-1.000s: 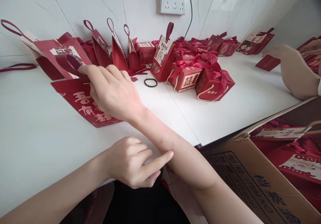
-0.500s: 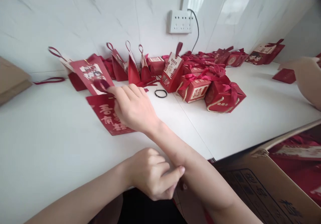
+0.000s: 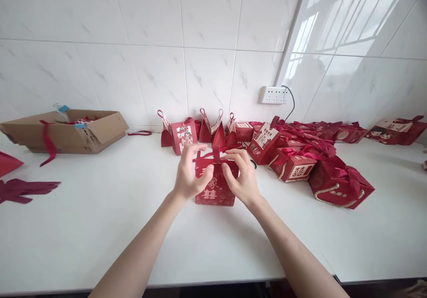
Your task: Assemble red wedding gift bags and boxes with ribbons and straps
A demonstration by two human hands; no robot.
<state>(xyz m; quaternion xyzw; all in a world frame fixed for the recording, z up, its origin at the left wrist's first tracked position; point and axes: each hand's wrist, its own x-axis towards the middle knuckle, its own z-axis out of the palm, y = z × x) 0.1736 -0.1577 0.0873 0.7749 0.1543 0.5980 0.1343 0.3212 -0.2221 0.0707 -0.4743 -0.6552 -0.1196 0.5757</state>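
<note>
A red gift box [image 3: 215,189] with gold characters stands upright on the white table [image 3: 100,227] straight ahead. My left hand [image 3: 191,173] grips its top left edge, thumb and fingers pinched on the red flap. My right hand [image 3: 243,175] holds the top right edge the same way, fingers curled over the red ribbon at the top. Both hands are closed on the box.
Several red gift bags [image 3: 182,135] stand against the tiled wall. Finished red boxes with ribbons [image 3: 338,184] cluster at the right. A flat cardboard box [image 3: 66,131] lies at the back left. Red cut-outs [image 3: 23,187] lie at the left edge. A wall socket [image 3: 274,94] has a cable.
The view has lifted and pulled back. My right hand left the flat red card, my left hand left my forearm, and both now hold an upright red box.
</note>
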